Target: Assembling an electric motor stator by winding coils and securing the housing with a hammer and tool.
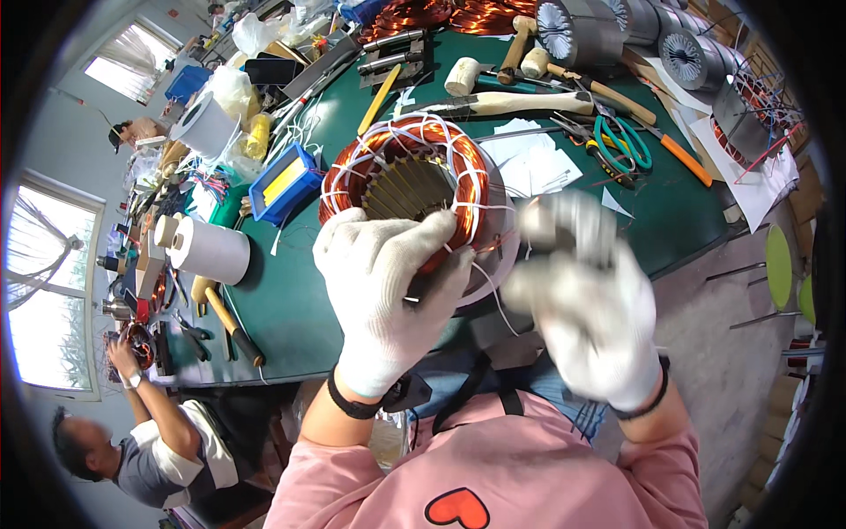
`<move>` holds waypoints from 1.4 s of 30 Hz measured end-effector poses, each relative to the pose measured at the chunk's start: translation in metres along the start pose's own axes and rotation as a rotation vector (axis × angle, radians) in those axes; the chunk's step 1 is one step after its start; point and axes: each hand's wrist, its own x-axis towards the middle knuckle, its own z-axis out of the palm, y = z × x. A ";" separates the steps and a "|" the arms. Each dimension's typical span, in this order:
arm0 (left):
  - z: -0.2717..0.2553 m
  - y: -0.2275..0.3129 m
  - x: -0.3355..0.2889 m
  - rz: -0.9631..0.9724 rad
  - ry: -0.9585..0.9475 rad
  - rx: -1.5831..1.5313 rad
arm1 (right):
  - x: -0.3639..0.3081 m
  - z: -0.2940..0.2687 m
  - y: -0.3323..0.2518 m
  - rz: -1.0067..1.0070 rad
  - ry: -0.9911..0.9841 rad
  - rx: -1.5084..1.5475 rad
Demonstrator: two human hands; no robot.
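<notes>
A motor stator (473, 172) stands on the table in front of me, its ring of copper winding laced with white cord. Inside its bore, yellowish slot strips show. My left hand (381, 278), in a white knit glove, is closed on the near edge of the winding, thumb and fingers curled over it. Just to the right of the stator is my right hand (586, 295), also gloved and raised; motion smears its fingers, so its grip cannot be made out. A loose length of white cord (500, 307) hangs at the stator's near side, between the two hands.
Mallets (463, 77), pliers (608, 167), green-handled scissors (627, 145) and paper pieces (533, 159) lie beyond the stator. A blue tray (284, 182), a white cord spool (211, 249) and a hammer (233, 326) are at left. Another person (163, 441) works at far left.
</notes>
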 end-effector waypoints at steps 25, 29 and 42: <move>0.006 0.009 -0.003 -0.066 -0.062 -0.033 | 0.042 -0.014 0.078 -0.078 0.121 -0.171; 0.005 0.010 -0.004 -0.073 -0.068 -0.028 | 0.046 -0.010 0.082 -0.098 0.120 -0.228; 0.010 0.004 -0.001 -0.023 0.006 0.006 | 0.062 -0.015 0.093 -0.240 0.007 -0.172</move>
